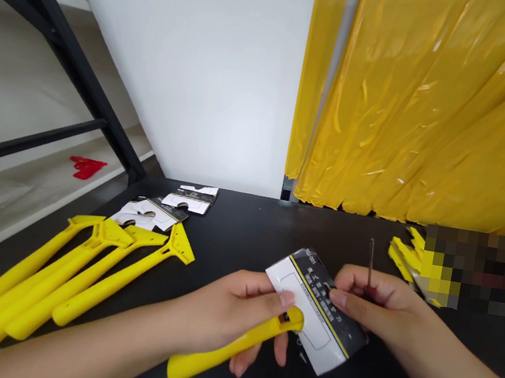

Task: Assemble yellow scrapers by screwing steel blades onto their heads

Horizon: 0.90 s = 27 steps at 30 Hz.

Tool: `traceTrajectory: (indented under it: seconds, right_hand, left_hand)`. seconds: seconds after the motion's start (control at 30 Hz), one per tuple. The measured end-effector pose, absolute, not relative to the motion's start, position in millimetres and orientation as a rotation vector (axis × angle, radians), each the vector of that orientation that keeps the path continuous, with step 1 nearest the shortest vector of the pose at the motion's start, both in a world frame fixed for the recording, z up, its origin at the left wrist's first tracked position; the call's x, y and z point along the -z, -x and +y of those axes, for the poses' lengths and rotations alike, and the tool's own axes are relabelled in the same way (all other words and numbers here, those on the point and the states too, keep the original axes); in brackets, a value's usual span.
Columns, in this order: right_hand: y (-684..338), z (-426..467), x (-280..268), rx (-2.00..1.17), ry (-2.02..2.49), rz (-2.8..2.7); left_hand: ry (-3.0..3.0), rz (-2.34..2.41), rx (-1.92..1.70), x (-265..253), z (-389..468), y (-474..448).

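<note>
My left hand (pixel 233 314) is closed around a yellow plastic handle (pixel 221 351), with its thumb pressed on a black-and-white printed card (pixel 314 326). The card lies tilted against the handle's head and partly covers it. My right hand (pixel 376 301) pinches the card's dark upper part between thumb and fingers. From that same hand a thin dark rod (pixel 371 259) sticks up; its lower end is hidden by the fingers. Small light bits (pixel 303 355) show just below the card, too small to name.
Several similar yellow handles (pixel 107 287) with flared heads lie side by side at left on the black table (pixel 235 237). Behind them are more printed cards (pixel 188 199). Further yellow pieces (pixel 401 260) lie at right beside a blurred patch. A white panel and yellow plastic sheeting (pixel 436 116) stand behind.
</note>
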State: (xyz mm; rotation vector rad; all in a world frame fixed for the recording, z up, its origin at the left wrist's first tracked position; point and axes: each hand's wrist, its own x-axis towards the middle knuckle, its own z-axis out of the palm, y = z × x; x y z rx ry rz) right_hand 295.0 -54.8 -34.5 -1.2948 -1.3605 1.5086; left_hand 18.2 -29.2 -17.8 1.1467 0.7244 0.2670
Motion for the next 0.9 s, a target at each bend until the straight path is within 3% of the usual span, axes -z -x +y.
traceTrajectory:
  seconds: [0.27, 0.47, 0.9]
  right_hand:
    - [-293.5, -55.8, 33.5, -1.523, 1.267, -1.271]
    - [-293.7, -57.0, 37.0, -1.579, 1.053, -1.055]
    - [-283.9, -73.5, 34.8, -1.568, 1.251, -1.673]
  left_hand:
    - [-0.987, 0.709, -0.34, 20.3, -32.8, -21.0]
    - [-0.745, 0.849, -0.818, 11.2, -35.2, -25.0]
    - [-0.757, 0.827, -1.078, 9.0, -30.1, -24.1]
